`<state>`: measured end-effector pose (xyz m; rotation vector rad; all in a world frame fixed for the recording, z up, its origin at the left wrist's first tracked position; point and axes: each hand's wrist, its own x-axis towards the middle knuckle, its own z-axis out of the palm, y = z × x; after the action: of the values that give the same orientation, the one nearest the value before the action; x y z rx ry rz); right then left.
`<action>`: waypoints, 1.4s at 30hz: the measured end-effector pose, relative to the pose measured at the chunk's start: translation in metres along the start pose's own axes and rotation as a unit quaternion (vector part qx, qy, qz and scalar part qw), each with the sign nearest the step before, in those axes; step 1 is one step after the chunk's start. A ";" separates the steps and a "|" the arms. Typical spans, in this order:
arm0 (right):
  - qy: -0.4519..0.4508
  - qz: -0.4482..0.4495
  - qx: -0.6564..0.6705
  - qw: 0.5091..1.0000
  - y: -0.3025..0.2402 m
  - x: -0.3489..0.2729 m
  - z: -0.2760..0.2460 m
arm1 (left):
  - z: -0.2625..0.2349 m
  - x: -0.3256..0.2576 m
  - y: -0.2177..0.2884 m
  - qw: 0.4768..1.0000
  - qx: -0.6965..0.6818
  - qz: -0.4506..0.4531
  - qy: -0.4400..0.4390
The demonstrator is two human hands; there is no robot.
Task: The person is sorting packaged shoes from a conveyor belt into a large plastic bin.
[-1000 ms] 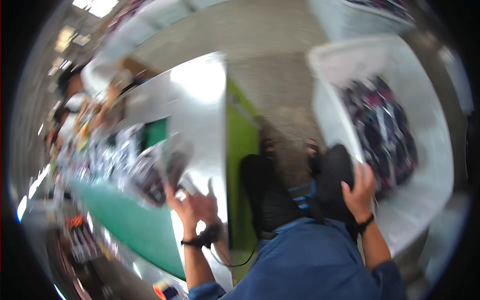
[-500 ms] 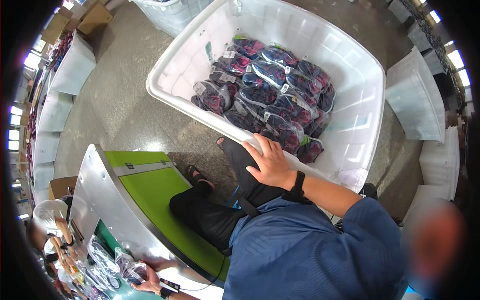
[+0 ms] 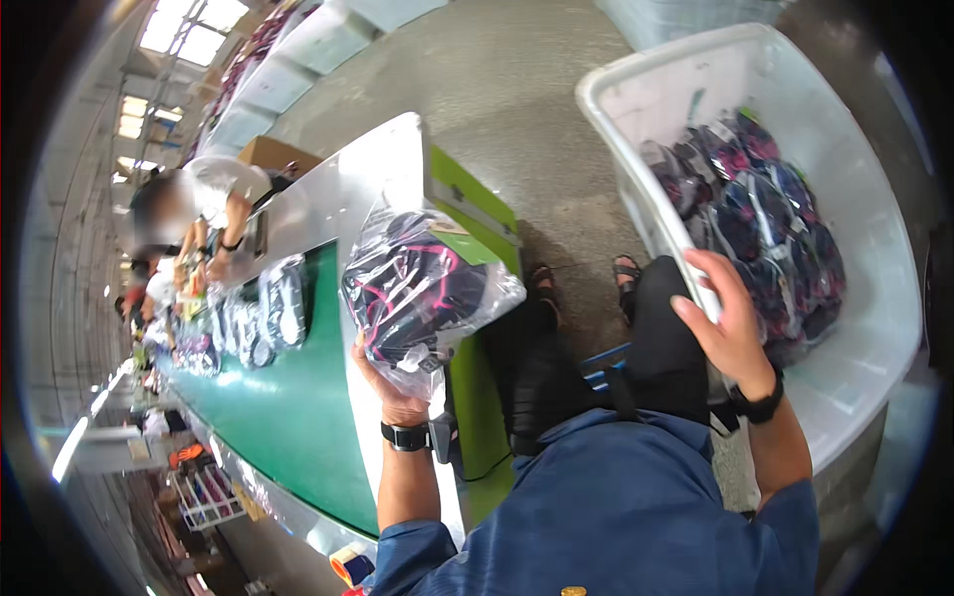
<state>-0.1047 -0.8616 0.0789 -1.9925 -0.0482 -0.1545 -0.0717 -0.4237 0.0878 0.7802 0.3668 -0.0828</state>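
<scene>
A clear plastic bag with dark shoes trimmed in pink is held up by my left hand. Its fingers close around the lower end of the bag and are partly hidden by it. A green tag shows at the bag's upper right. My right hand lies at the near rim of a white plastic bin, thumb and fingers apart, with nothing held. Inside the bin are several bagged dark shoes with pink parts.
A long table with a green top and metal edge runs along my left. Several bagged shoes lie on it. A co-worker is at its far side. White bins line the back; a green panel faces my legs.
My view has turned left toward the table. My left hand has lifted the bagged shoes off the tabletop and brought them closer. My right hand stays at the bin's rim.
</scene>
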 end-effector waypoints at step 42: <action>0.107 0.600 0.183 0.771 0.313 -0.283 -0.201 | -0.040 0.059 -0.052 0.829 0.531 -0.118 -0.129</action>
<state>-0.3702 -1.1634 -0.1591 -1.2755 1.2318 0.4342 -0.0395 -0.4291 0.0063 1.8047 0.1260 -0.6654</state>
